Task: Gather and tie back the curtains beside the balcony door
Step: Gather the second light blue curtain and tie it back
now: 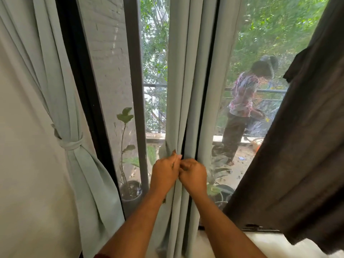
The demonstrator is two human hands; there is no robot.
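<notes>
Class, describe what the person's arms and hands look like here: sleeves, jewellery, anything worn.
Both forearms are bare from wrist to the frame's lower edge. The left hand and right hand wear no gloves, and no rings, watch or bracelets show. A sliver of dark red fabric shows at the bottom edge by the left arm, perhaps a sleeve.

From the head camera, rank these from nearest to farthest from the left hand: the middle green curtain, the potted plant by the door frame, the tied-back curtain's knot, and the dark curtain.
1. middle green curtain, gripped by the left hand
2. potted plant, just left, behind the glass
3. knot, far left
4. dark curtain, far right
</notes>
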